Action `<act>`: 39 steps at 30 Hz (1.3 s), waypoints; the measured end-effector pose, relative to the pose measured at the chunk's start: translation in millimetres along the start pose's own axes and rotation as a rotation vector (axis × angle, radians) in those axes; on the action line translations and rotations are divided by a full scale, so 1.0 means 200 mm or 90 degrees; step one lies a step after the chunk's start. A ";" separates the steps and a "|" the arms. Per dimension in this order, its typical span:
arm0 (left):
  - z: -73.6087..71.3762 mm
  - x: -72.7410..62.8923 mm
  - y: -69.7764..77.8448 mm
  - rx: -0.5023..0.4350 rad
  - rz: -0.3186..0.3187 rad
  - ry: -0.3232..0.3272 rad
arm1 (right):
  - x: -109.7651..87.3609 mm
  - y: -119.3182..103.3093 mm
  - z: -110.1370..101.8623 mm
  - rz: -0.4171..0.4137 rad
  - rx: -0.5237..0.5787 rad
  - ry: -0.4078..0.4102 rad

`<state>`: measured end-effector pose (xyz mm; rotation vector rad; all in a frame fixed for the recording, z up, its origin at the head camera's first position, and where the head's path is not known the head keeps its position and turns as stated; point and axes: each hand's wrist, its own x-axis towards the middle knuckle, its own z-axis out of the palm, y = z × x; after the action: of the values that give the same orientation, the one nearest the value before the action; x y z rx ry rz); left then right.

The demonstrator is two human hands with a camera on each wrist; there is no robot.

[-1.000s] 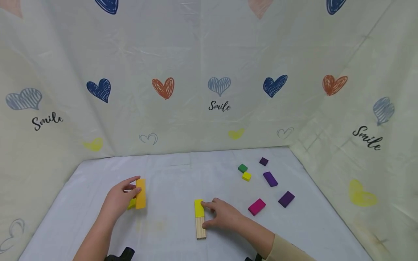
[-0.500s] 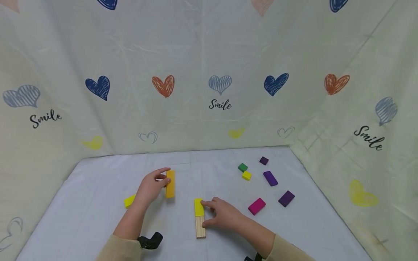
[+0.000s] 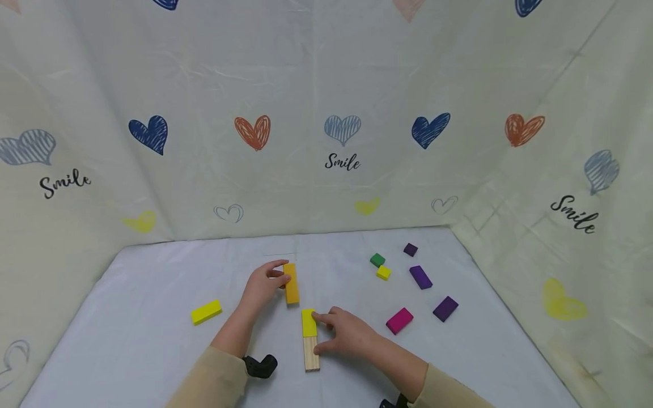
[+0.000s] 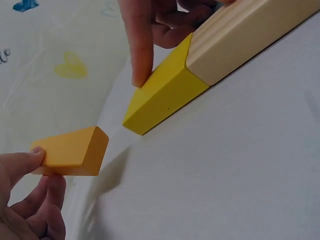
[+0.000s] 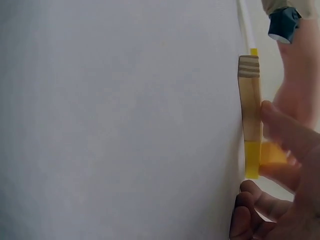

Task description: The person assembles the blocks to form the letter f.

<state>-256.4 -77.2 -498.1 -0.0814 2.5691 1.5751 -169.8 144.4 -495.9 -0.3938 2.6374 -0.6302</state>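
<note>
My left hand (image 3: 262, 288) pinches an orange rectangular block (image 3: 291, 284) between thumb and fingers. In the left wrist view, that orange block (image 4: 71, 152) is held apart from a yellow block (image 4: 167, 92). The yellow block (image 3: 308, 323) lies end to end with a plain wooden block (image 3: 311, 355) on the table, forming one straight row. From the right side, my right hand (image 3: 349, 334) touches this row, index finger at the yellow block and thumb against the wooden block (image 5: 251, 107). Its other fingers are curled beneath the palm.
Another yellow block (image 3: 206, 312) lies to the left. On the right are a pink block (image 3: 399, 321), purple blocks (image 3: 420, 277), a dark cube (image 3: 410, 249), a green block (image 3: 377, 259) and a small yellow block (image 3: 384, 272). A printed curtain (image 3: 285, 187) stands behind the table.
My left hand has carried the orange block rightward, from beside the left yellow block to just beyond the row's far end. That yellow block is now uncovered. My right hand stays put.
</note>
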 end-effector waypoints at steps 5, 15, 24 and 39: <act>0.07 0.02 -0.01 -0.019 0.011 -0.010 | 0.00 -0.01 0.00 -0.002 -0.003 -0.003; 0.13 0.03 -0.01 0.033 0.027 -0.046 | -0.01 -0.03 -0.01 0.001 -0.005 -0.003; 0.16 0.03 0.01 0.074 0.023 -0.051 | -0.01 -0.02 -0.01 0.000 -0.003 0.004; 0.16 0.07 0.03 0.114 0.009 -0.103 | 0.00 -0.01 -0.01 0.005 -0.009 0.004</act>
<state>-267.6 -46.8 -509.4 0.0785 2.5730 1.2915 -169.6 143.0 -493.6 -0.3868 2.6500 -0.6119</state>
